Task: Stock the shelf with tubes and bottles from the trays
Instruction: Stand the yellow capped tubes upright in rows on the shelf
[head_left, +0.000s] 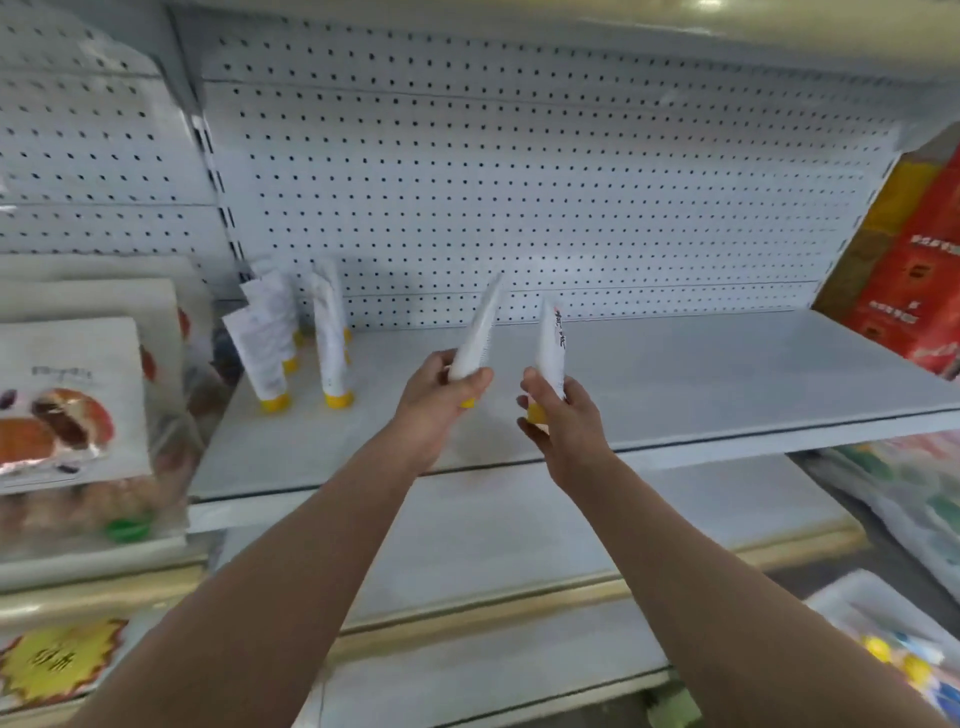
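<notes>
Your left hand (439, 387) grips white plastic tube with yellow cap (475, 340) near cap end; fingers curl round it. Your right hand (558, 415) grips second white tube with yellow cap (551, 345) same way. Both tubes above grey metal shelf board (675, 384), cap down, long axis nearly upright, left one tilted right at top. Row of standing white tubes on yellow caps (291, 343) waits to left, near perforated back panel (519, 182). Left hand nearer to row, so I judge it sets down first, just beside last standing tube.
</notes>
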